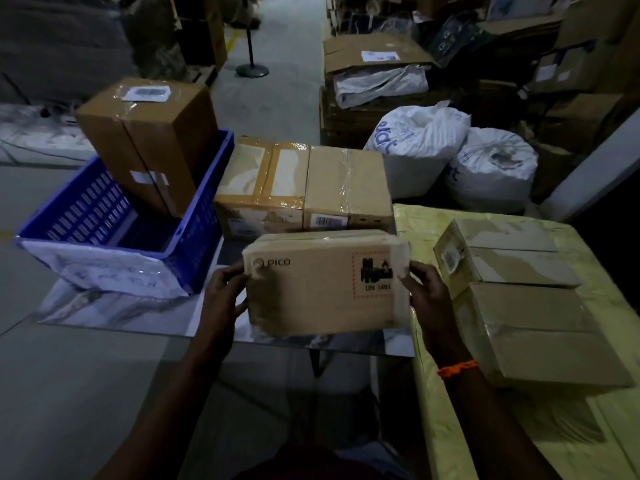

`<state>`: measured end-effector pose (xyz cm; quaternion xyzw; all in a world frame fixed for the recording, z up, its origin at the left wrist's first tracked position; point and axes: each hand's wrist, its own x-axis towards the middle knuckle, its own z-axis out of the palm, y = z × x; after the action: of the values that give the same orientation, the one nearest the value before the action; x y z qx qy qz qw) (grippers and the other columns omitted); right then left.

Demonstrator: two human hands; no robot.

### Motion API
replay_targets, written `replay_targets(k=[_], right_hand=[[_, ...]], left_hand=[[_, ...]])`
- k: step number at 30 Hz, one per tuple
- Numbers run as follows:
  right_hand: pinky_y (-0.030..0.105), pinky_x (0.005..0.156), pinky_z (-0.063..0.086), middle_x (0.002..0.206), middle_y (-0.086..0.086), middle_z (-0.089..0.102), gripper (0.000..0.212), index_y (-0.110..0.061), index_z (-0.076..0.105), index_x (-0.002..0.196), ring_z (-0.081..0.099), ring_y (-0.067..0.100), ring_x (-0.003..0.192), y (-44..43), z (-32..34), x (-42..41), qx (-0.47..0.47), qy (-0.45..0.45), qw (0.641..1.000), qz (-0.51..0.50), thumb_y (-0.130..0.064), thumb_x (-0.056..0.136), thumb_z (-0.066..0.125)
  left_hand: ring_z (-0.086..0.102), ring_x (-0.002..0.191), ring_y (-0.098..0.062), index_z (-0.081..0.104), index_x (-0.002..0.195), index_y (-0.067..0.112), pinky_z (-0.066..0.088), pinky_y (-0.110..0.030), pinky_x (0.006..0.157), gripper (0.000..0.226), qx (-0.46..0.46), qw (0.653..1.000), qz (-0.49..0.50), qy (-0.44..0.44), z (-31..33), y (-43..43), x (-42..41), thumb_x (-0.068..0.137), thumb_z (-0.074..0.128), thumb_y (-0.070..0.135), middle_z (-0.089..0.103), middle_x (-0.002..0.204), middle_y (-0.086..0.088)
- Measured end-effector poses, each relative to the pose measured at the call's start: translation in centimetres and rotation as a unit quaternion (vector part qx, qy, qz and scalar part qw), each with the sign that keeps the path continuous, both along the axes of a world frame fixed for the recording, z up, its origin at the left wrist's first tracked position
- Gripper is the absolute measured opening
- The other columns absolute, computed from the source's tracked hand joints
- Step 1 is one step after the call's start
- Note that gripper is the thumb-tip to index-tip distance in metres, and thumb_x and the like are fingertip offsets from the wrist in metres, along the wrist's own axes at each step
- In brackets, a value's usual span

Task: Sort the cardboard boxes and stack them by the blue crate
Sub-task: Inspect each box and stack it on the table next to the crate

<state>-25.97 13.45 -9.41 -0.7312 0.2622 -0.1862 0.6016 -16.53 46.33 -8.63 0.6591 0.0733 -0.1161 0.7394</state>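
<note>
Right now both hands hold a flat cardboard box (322, 282) in the air, to the right of the blue crate (86, 209) and nearer the person than it. The left hand (225, 292) grips the box's left end, thumb on the front face and fingers curled behind. The right hand (427, 296) clasps the right end in the same way, and an orange band (457, 368) circles its wrist. The face turned to the camera reads "PICO" at the upper left. At its right is a label with a red hatched border and black battery symbols, with "UN" and digits that look like 3481.

Inside the crate a tall taped box (149, 140) stands tilted against the far wall. It has a white label on top whose print is too blurred to read. A white sheet (114, 271) hangs over the crate's near wall with faint handwriting I cannot make out.

Just right of the crate, two taped boxes sit side by side and touching: a yellowish one (263, 181) and a browner one (346, 181) with a barcode sticker (325, 221) on its near side. Further right of the crate is a yellow-covered table (433, 393) with two more boxes (502, 251) (540, 330) on it. Beyond these and right of the crate are two white sacks (419, 140) (491, 168) with blue lettering, only partly visible.
</note>
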Motion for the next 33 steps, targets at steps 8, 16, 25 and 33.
replay_targets(k=[8,16,25,33], right_hand=[[0.025,0.068,0.059,0.095,-0.004,0.076,0.047,-0.022,0.068,0.098,0.073,0.014,0.097,2.4,-3.2,-6.7,0.097,0.019,0.993,-0.062,-0.065,0.081,0.068],[0.030,0.075,0.058,0.092,0.004,0.077,0.026,-0.008,0.071,0.097,0.074,0.017,0.089,4.0,-5.5,-10.3,0.079,0.086,0.992,-0.052,-0.032,0.101,0.063],[0.032,0.081,0.057,0.105,0.004,0.074,0.017,-0.014,0.071,0.109,0.069,0.020,0.101,2.9,-5.9,-7.7,0.035,0.099,0.992,-0.065,-0.026,0.097,0.071],[0.051,0.099,0.056,0.117,0.010,0.072,0.035,-0.009,0.067,0.123,0.068,0.028,0.110,0.2,-5.1,0.4,0.023,0.138,0.990,-0.020,-0.028,0.095,0.075]], left_hand=[[0.064,0.120,-0.022,0.065,0.128,0.020,0.055,-0.049,0.100,0.038,0.033,0.999,-0.007,0.040,-2.9,1.3,-4.7,0.101,0.055,0.044,0.068,0.128,-0.004],[0.064,0.117,-0.023,0.067,0.123,0.010,0.055,-0.030,0.084,0.032,0.045,0.997,-0.002,0.061,-5.1,2.7,-7.4,0.103,0.055,0.031,0.067,0.125,-0.010],[0.060,0.110,-0.018,0.062,0.129,0.017,0.052,-0.034,0.079,0.036,0.125,0.991,-0.016,0.052,-5.0,2.2,-6.7,0.102,0.054,0.040,0.063,0.122,-0.002],[0.064,0.114,-0.017,0.062,0.135,0.017,0.052,-0.030,0.089,0.043,0.241,0.966,-0.091,-0.018,-4.4,-0.5,1.6,0.100,0.062,0.041,0.066,0.120,0.004]])
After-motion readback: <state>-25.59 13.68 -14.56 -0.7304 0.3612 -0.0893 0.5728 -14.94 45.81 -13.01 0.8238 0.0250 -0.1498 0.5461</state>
